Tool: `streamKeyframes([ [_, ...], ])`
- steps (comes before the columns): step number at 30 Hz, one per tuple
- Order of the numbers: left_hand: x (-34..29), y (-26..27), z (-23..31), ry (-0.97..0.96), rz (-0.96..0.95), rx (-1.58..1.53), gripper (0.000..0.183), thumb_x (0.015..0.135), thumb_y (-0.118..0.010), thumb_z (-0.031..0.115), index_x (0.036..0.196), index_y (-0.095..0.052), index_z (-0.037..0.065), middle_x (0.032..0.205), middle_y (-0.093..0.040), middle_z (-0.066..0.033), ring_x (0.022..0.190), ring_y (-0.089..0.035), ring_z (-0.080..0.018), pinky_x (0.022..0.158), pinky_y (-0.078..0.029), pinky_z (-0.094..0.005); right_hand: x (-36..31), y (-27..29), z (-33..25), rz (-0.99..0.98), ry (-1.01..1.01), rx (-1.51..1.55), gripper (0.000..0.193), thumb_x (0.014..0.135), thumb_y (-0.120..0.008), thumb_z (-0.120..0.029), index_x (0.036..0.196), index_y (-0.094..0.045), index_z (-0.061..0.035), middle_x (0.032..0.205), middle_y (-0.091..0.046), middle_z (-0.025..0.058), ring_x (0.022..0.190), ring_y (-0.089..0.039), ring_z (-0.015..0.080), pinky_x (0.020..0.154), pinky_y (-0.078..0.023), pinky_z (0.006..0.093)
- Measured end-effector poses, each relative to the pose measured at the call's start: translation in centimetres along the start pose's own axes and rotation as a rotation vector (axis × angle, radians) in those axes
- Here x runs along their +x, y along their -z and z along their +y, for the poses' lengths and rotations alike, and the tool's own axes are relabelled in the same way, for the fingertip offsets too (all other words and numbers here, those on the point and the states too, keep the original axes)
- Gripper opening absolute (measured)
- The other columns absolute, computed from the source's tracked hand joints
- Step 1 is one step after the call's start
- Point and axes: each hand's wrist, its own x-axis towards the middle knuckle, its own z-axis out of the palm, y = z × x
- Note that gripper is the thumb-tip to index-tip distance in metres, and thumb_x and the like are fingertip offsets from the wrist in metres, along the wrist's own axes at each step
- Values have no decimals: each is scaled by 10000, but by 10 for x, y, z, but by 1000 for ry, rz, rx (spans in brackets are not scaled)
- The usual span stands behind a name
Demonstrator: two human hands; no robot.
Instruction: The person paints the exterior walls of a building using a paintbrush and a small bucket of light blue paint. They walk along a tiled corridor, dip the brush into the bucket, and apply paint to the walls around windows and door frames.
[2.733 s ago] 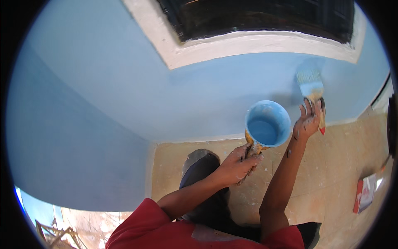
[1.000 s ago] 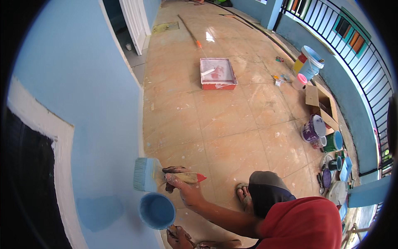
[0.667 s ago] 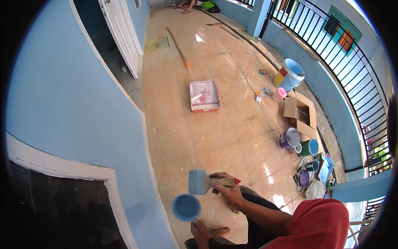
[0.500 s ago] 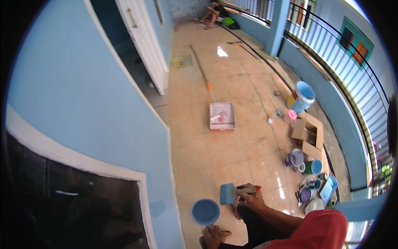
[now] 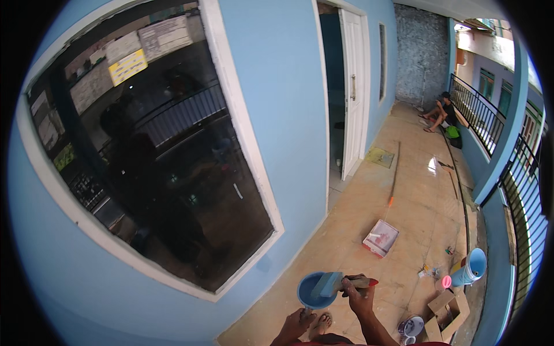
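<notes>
My left hand point(image 5: 295, 324) grips the handle of a small blue paint cup point(image 5: 311, 290) at the bottom of the view. My right hand point(image 5: 359, 293) holds a wide paintbrush point(image 5: 337, 283) by its wooden, red-tipped handle, with the blue-loaded bristles resting over the cup's rim. My bare foot point(image 5: 318, 326) shows below the cup on the tan tiled floor point(image 5: 404, 207). The blue wall point(image 5: 283, 98) with a white-framed dark window point(image 5: 150, 144) rises on my left.
A white door point(image 5: 353, 92) stands open farther along the wall. On the floor lie a paint tray point(image 5: 381, 237), a long pole point(image 5: 393, 179), a tipped blue bucket point(image 5: 470, 268), a cardboard box point(image 5: 447, 311) and small pots point(image 5: 411, 326). A person point(image 5: 440, 111) sits by the railing point(image 5: 519, 190).
The view has swung up from the floor to look along the corridor. My right hand brought the brush from the wall down over the cup, and both hands stay low.
</notes>
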Motion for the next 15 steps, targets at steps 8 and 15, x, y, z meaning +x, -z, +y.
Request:
streamKeyframes([
  [8,-147,1,-30,-62,386,2,491,952,-711,485,1093,-640,20,787,-684,-114,700,-678,-218,660,-536,-360,-110,-31,-17,-327,51,81,254,936,-762,-110,1055,-617,62,915,-713,136,728,-688,152,593,-564,275],
  [15,-285,-50,-83,13,726,-86,478,950,-732,439,1097,-623,-2,911,-708,-229,849,-708,-409,760,-544,-466,-216,-53,-17,-662,32,30,265,897,-748,-49,1093,-608,61,927,-700,117,765,-686,148,625,-576,265],
])
